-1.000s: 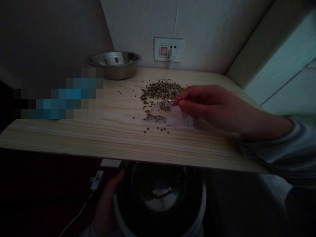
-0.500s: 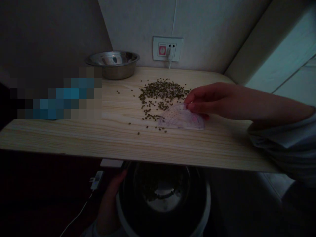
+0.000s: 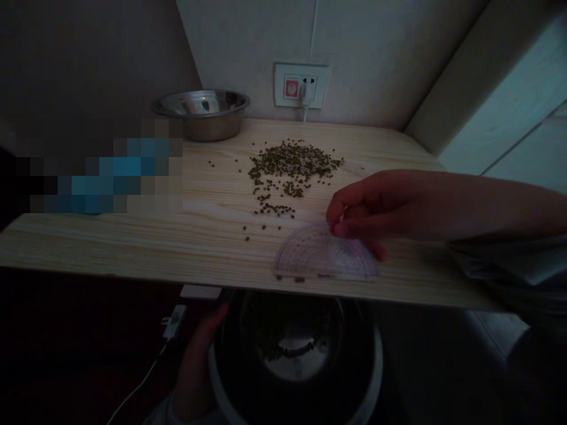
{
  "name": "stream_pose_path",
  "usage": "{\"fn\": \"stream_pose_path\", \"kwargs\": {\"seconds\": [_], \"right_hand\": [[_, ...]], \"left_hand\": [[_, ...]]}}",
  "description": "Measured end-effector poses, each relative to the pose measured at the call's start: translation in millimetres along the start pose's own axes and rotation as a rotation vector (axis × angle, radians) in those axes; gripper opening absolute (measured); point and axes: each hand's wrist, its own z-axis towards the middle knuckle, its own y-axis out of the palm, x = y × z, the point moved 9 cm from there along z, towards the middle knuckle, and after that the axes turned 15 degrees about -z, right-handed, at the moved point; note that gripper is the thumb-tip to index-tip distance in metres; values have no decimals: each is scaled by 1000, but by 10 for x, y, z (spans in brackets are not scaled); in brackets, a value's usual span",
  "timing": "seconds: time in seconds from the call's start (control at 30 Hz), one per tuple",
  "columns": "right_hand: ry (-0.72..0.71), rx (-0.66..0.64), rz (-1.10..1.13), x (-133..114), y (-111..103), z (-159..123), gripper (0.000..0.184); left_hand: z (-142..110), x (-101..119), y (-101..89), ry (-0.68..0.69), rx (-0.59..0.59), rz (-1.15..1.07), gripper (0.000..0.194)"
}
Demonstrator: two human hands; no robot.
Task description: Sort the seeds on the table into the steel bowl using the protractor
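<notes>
Between the thumb and fingers of my right hand (image 3: pixel 376 206) is a clear half-round protractor (image 3: pixel 310 254), its straight edge close to the tabletop's front edge. A few beans lie just along that straight edge. Behind it, small dark green beans (image 3: pixel 292 162) are spread in a loose patch on the wooden tabletop (image 3: pixel 155 251). Below the front edge, my left hand (image 3: pixel 199 354) grips the left side of a deep metal bowl (image 3: pixel 376 366). Some beans show dimly inside that bowl, and the left fingertips are partly hidden.
A second steel bowl (image 3: pixel 217 127) stands at the back left of the tabletop. A wall socket (image 3: pixel 301 87) with a plug in it is behind the beans. At lower left, a white plug on a cable (image 3: pixel 173 323) hangs. A blurred-out blue patch covers the left side.
My right hand has drawn the protractor toward the tabletop's front edge, and a few beans have come along with it. My left hand and the bowl stay nearly in place.
</notes>
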Motion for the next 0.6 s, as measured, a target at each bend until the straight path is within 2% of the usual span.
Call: {"fn": "stream_pose_path", "kwargs": {"seconds": [0.1,0.17,0.3,0.37,0.43,0.6], "right_hand": [[-24,-61,11,-75,61,-23,13],[-17,-42,45,-86,40,-25,13],[55,171,76,24,-169,-3,13],[110,280,43,108,-273,-6,14],[161,332,7,181,-322,-11,15],[153,279,-13,218,-272,7,15]], "left_hand": [[61,15,-64,-1,16,12,16],[43,-4,-32,-12,1,-8,16],[-76,-64,103,-51,-40,-49,16],[-104,-67,112,-57,-28,-36,19],[-90,-57,85,-58,-17,-24,21],[5,23,-24,25,1,-4,21]]}}
